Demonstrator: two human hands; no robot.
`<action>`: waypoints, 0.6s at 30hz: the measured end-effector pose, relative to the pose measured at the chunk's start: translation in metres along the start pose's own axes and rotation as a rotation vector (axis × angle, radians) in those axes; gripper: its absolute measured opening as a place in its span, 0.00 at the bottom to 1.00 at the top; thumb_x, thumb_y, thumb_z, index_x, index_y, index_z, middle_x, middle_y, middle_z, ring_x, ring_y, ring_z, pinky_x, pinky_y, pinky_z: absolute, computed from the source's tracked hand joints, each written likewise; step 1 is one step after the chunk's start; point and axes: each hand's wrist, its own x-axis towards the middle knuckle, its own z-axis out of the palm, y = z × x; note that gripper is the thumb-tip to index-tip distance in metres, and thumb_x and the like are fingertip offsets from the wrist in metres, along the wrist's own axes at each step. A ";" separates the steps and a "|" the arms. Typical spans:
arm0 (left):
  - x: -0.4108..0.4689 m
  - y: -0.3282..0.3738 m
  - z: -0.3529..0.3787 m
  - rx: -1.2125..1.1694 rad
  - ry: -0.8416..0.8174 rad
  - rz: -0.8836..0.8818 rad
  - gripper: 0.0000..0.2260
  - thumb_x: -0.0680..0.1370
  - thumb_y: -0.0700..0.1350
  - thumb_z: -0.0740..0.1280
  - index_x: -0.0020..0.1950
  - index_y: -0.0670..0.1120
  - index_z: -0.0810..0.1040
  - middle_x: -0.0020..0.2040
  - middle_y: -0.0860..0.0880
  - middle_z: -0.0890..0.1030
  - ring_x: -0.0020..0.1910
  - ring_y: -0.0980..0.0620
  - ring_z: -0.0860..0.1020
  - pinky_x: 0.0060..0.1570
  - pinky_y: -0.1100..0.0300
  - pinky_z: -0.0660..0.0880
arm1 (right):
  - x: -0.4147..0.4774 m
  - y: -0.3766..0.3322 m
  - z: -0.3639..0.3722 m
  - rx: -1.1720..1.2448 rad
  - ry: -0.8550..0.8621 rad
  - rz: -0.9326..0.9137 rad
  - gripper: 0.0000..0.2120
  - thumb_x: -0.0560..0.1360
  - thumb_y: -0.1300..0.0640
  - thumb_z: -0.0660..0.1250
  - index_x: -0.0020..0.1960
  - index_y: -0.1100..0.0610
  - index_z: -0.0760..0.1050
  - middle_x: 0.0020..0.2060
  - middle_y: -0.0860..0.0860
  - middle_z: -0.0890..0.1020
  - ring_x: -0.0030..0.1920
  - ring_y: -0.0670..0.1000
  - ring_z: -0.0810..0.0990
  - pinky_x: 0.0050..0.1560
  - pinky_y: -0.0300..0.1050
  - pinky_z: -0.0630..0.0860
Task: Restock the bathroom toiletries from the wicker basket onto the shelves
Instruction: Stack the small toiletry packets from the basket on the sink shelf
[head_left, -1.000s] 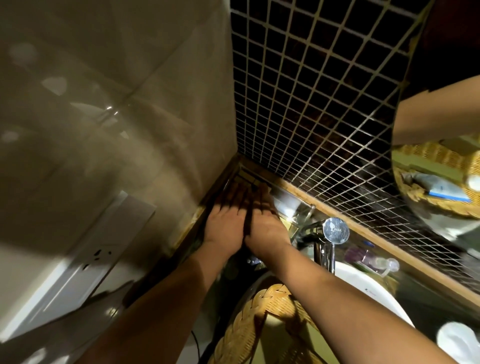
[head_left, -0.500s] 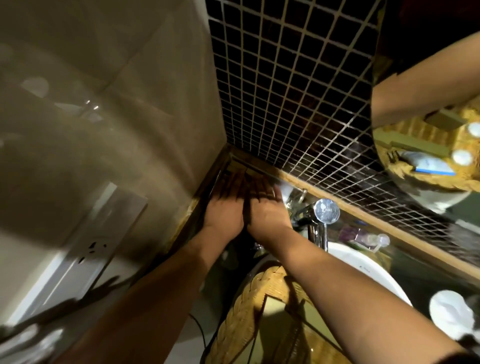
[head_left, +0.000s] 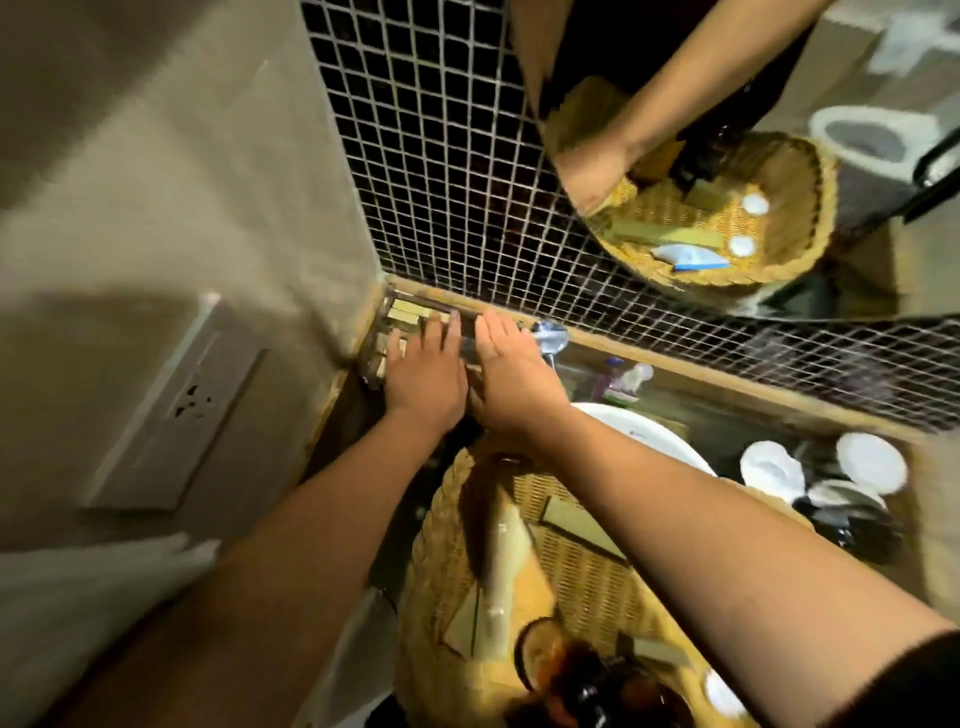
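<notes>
Walls first: beige tile on your left with a socket plate (head_left: 176, 400), dark mosaic tile (head_left: 431, 171) ahead, and a mirror (head_left: 779, 156) upper right reflecting your arm and the basket. Wicker basket (head_left: 447, 545) sits right under your forearms over the white sink (head_left: 649, 441), with flat olive packets (head_left: 582, 525), a pale tube and dark-capped bottles inside. On the wooden shelf (head_left: 727, 376) in the corner there's a clear tray (head_left: 379, 358) of small olive boxes (head_left: 408, 314). Your left hand (head_left: 426, 374) and right hand (head_left: 511, 379) lie side by side on that tray, fingers straight and flat, palms down, not wrapped around anything. Just right of them: chrome tap knob (head_left: 549, 335), then a little purple bottle (head_left: 621, 376).
</notes>
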 end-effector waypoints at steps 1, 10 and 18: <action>-0.007 0.007 -0.007 0.002 -0.005 0.018 0.30 0.81 0.54 0.54 0.80 0.47 0.50 0.78 0.46 0.62 0.73 0.46 0.65 0.73 0.42 0.56 | -0.012 0.000 -0.005 0.008 0.016 0.024 0.34 0.82 0.47 0.53 0.80 0.63 0.44 0.79 0.58 0.46 0.79 0.55 0.43 0.77 0.53 0.42; -0.073 0.083 -0.064 -0.007 0.087 0.174 0.29 0.80 0.55 0.55 0.79 0.46 0.58 0.74 0.45 0.68 0.71 0.44 0.67 0.72 0.43 0.59 | -0.132 0.045 -0.035 -0.055 0.096 0.174 0.36 0.81 0.53 0.56 0.79 0.63 0.40 0.79 0.58 0.42 0.79 0.56 0.40 0.77 0.53 0.41; -0.123 0.169 -0.044 0.026 -0.067 0.577 0.27 0.80 0.59 0.56 0.77 0.51 0.61 0.74 0.46 0.68 0.69 0.43 0.69 0.66 0.46 0.65 | -0.238 0.137 -0.001 -0.114 -0.076 0.374 0.36 0.80 0.55 0.58 0.79 0.64 0.41 0.79 0.60 0.44 0.79 0.58 0.44 0.77 0.53 0.46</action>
